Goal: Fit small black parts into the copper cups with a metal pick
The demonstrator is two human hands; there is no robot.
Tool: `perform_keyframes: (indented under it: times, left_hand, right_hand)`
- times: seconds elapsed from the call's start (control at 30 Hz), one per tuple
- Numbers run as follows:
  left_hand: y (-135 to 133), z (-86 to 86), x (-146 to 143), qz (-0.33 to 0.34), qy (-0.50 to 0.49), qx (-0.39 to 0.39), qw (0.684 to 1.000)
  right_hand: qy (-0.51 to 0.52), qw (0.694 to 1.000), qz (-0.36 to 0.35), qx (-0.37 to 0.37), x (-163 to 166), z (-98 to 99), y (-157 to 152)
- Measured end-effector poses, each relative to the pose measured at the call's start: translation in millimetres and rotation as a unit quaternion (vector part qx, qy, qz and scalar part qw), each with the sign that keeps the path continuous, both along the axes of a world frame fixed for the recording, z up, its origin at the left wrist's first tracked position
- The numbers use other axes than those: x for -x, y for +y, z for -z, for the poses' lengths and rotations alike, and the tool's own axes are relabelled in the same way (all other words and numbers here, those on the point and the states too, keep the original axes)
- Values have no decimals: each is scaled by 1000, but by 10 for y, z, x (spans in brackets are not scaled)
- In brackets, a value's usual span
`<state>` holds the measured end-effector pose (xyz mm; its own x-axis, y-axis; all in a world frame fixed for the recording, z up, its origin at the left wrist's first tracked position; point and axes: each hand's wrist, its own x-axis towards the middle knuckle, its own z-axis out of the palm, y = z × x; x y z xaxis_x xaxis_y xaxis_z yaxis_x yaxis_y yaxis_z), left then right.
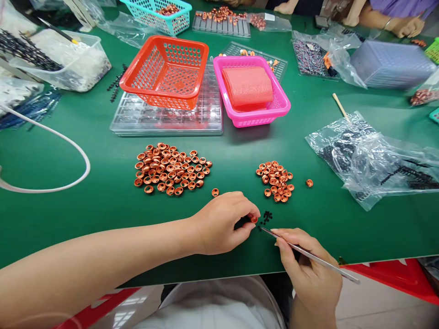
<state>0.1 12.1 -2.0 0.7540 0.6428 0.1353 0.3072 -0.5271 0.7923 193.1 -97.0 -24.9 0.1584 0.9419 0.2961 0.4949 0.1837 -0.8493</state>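
My left hand [222, 221] is closed in a pinch on a small copper-coloured cup [254, 219], just above the green table. Between the fingers of my right hand [305, 265] is a slim metal pair of tweezers [315, 258], its tip beside the copper cup and touching or close to tiny black pieces. A little cluster of those black pieces [267, 216] lies just beyond the tip. A large pile of copper cups [171, 169] is spread beyond my left forearm, and a smaller pile [276, 180] lies further right. One single cup [309, 183] sits apart from it.
A red basket [164, 77] stands on stacked clear trays [164, 128]; beside it a pink basket [254, 119] holds pink foam. Plastic bags with black parts [370, 160] lie at the right. A white cable loop [85, 167] reaches in from the left. Other people's hands [408, 27] are across the table.
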Motion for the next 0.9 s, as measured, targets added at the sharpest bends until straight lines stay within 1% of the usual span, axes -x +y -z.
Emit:
perform_keyframes:
  times: [0.1,0.3,0.53,0.73,0.9]
  left_hand:
    - [-2,4,4,1,2,0,1000]
    - [2,9,3,1,3,0,1000]
    - [1,15,5,-1,-1,1,1000]
    - [5,9,1,-1,3,3,1000]
    - [0,2,-4,-3,4,2,1000]
  right_hand:
    - [1,1000,3,7,-1,0,2]
    - [-19,999,-26,11,-27,-5,22]
    - [-32,999,-37,8,-39,-5,31]
    - [-25,999,-24,4,-23,3,28]
    - [-30,999,-33,-6,-20,-2,24]
